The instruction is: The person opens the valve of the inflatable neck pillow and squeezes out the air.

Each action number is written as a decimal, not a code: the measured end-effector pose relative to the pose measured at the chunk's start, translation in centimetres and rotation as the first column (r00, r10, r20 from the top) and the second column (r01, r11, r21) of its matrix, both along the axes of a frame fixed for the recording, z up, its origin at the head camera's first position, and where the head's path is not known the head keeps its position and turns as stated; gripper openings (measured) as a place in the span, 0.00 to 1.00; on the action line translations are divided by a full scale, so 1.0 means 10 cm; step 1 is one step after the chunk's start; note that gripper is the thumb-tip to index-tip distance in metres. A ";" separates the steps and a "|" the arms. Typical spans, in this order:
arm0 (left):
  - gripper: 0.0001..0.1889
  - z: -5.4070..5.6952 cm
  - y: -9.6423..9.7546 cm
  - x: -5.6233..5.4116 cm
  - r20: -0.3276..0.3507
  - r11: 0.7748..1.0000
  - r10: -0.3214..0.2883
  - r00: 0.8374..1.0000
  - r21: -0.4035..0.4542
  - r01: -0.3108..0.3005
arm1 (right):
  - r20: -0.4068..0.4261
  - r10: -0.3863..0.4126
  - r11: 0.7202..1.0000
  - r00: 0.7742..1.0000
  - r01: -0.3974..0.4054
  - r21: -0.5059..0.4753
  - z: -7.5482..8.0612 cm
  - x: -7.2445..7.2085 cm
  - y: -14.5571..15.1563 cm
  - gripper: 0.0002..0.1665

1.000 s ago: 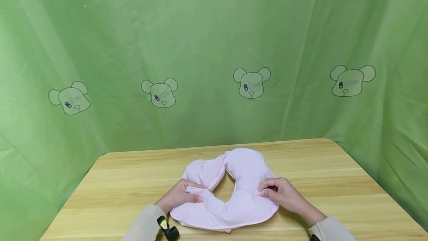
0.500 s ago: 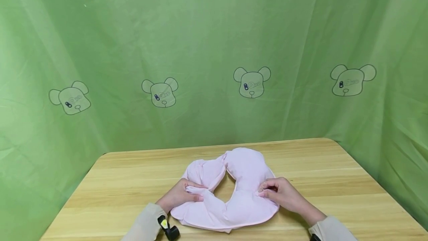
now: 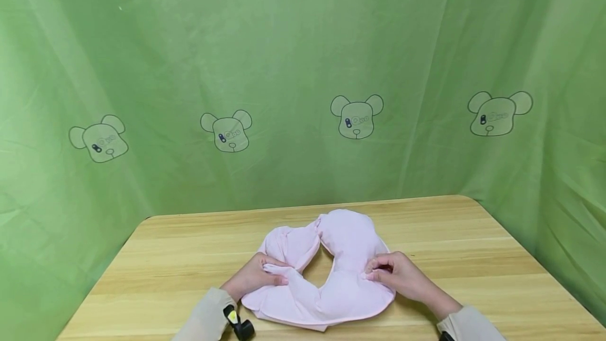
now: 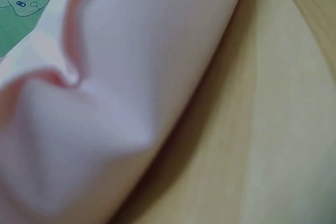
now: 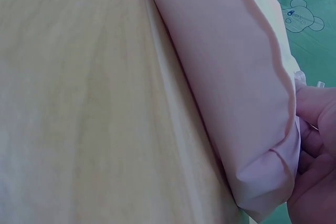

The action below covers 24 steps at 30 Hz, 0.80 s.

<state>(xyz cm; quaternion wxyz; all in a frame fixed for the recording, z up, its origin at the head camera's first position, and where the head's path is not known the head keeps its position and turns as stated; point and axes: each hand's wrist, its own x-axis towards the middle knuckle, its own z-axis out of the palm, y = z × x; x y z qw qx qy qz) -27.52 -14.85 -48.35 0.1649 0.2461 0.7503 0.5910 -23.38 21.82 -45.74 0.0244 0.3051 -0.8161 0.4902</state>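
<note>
A pale pink U-shaped neck pillow (image 3: 352,257) lies on the wooden table, its two ends meeting at the back around a narrow opening. Creases run across its left half, which looks softer than the right. My left hand (image 3: 255,278) grips that left side, thumb on top and the fabric bunched between thumb and fingers. On the right side, my right hand (image 3: 397,275) pinches a small pale piece on the pillow's surface. In the right wrist view, a clear plastic valve (image 5: 300,77) shows beside the thumb. The left wrist view shows only folded pink fabric, with the left hand hidden.
The light wooden table (image 3: 189,241) extends around the pillow, with rounded far corners. Green curtain (image 3: 293,57) printed with bear heads hangs behind it and on both sides. A black wrist device (image 3: 239,325) is strapped at the left sleeve.
</note>
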 end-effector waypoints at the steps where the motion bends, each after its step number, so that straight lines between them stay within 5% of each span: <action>1: 0.19 0.00 0.00 0.00 -0.006 1.000 -0.001 1.000 0.001 0.001 | -0.002 0.002 1.000 1.000 -0.002 0.001 0.00 0.00 0.00 0.02; 12: 0.16 0.07 0.05 0.04 0.021 1.000 0.031 0.999 0.001 -0.031 | -0.014 0.000 1.000 1.000 0.000 0.012 -0.03 0.00 0.03 0.03; 24: 0.17 -0.03 0.02 -0.01 -0.028 0.999 0.026 0.999 0.033 -0.025 | -0.030 0.034 0.999 0.999 -0.034 -0.012 -0.05 -0.02 0.01 0.02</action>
